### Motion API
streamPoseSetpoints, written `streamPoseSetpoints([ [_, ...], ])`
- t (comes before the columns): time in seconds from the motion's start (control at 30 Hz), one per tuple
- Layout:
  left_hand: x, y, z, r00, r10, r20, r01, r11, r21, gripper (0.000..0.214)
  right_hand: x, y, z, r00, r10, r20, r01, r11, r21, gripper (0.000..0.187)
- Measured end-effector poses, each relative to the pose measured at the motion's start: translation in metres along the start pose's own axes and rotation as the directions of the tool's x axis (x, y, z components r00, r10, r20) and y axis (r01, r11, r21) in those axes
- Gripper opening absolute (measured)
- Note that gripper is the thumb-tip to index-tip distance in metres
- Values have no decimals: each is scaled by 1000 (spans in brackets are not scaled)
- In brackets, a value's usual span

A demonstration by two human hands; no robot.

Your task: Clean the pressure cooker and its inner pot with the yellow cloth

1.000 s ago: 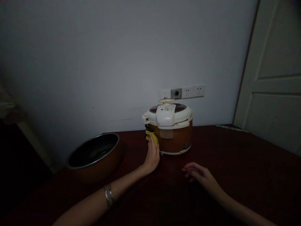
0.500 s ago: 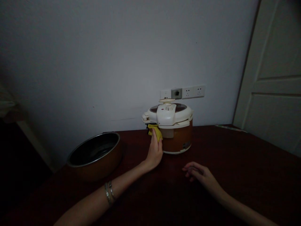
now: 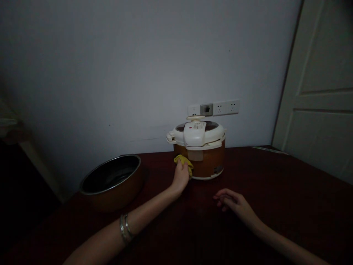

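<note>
A yellow cloth [image 3: 185, 162] is in my left hand [image 3: 180, 176], which presses it against the lower left side of a pressure cooker [image 3: 211, 162]. The cooker has a white lid with a knob on top and an orange-brown body, and it stands upright on the dark red table. My right hand [image 3: 233, 201] hovers or rests just in front of the cooker, apart from it. Its fingers are loosely curled with gaps between them, and nothing shows in them.
To the left, a wide pot [image 3: 118, 198] with a dark inside and metal rim sits on the table [image 3: 171, 235]. Wall sockets [image 3: 220, 107] are behind the cooker. A thin flat strip [image 3: 268, 149] lies at the table's back right, near a door [image 3: 322, 88].
My left hand has slid the cloth down the cooker's left side, from just under the lid to lower on the body. My right hand has hardly moved.
</note>
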State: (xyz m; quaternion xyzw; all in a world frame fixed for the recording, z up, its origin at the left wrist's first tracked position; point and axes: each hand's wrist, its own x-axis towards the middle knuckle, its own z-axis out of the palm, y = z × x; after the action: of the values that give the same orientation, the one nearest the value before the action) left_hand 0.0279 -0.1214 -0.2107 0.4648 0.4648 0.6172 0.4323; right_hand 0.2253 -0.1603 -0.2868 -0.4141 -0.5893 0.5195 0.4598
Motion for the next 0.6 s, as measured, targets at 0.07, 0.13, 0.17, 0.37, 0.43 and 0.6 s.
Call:
streamPoseSetpoints([
  [0.07, -4, 15, 8, 997, -73, 16, 74, 993, -87, 20, 0, 0, 0, 1000, 4, 4, -4, 1000, -5, 26],
  [0.13, -7, 35, 12, 988, -137, 70, 147, 973, -175, 13, -1, -1, 0, 1000, 15, 3, -15, 1000, -7, 27],
  [0.17, -6, 45, 12, 980, -166, 108, 187, 956, -225, 14, -1, -2, 0, 1000, 19, 1, -19, 1000, -8, 27],
  [0.37, 1, 75, 5, 933, -320, 166, 358, 870, -338, 22, -2, -5, 1, 1000, 27, 3, -27, 1000, -12, 27],
  [0.43, -1, 64, 5, 939, -319, 125, 343, 868, -360, 23, -1, -5, 2, 1000, 29, -1, -29, 1000, -6, 27],
  [0.6, -11, 31, 14, 890, -433, 143, 453, 807, -379, 25, 0, 1, 2, 1000, 9, 7, -9, 1000, -13, 28],
])
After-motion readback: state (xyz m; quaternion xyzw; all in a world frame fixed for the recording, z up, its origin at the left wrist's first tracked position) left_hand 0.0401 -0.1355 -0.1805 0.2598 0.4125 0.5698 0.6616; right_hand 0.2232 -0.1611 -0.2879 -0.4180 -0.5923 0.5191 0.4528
